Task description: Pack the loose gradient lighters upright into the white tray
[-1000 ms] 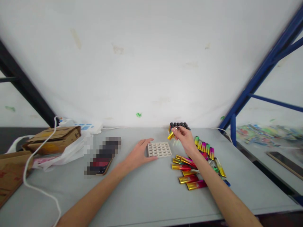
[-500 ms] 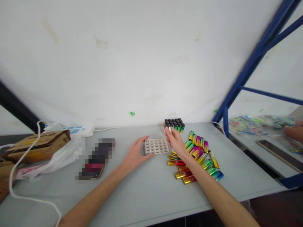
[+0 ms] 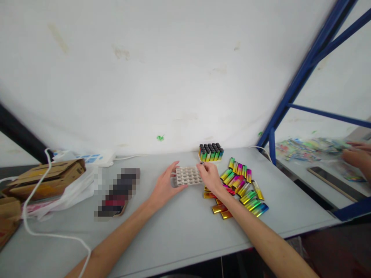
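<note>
An off-white tray with rows of small holes [image 3: 188, 176] lies on the table. My left hand [image 3: 166, 184] grips it from the left, fingers at the back edge and thumb along the front. Over the tray's right end, my right hand [image 3: 210, 175] is closed in a pinch around a lighter [image 3: 202, 163]; only its dark tip shows above the fingers. Beside and beneath my right forearm lie several loose shiny lighters [image 3: 245, 185] in gold, green, red, purple and blue. Behind that hand, a second tray full of upright lighters [image 3: 211, 152] stands near the wall.
To the left, a phone [image 3: 118, 193], partly blurred out, lies on the table, with a cardboard box [image 3: 49, 179] and a white cable [image 3: 55, 236] beyond. A blue metal frame [image 3: 272, 144] borders the right side. Past it are another person's hand [image 3: 359, 156] and a phone [image 3: 336, 181].
My right hand has lowered with the lighter to the tray's right end. My left hand keeps its hold on the tray. The camera view has shifted slightly.
</note>
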`<action>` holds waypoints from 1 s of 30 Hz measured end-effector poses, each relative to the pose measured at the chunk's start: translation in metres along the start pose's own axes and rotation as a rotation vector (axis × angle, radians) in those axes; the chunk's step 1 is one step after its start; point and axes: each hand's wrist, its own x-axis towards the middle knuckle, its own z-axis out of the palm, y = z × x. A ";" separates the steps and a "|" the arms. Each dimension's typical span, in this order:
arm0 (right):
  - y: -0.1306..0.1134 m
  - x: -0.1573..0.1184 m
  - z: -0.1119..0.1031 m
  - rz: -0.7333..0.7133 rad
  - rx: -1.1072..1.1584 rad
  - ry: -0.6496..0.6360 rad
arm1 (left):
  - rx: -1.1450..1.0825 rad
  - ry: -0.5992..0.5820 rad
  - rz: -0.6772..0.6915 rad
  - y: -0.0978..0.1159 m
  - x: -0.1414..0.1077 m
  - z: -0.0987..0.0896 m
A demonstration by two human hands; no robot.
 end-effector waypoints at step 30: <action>0.005 0.000 -0.003 -0.162 0.060 -0.165 | -0.331 -0.054 -0.040 0.010 -0.004 0.007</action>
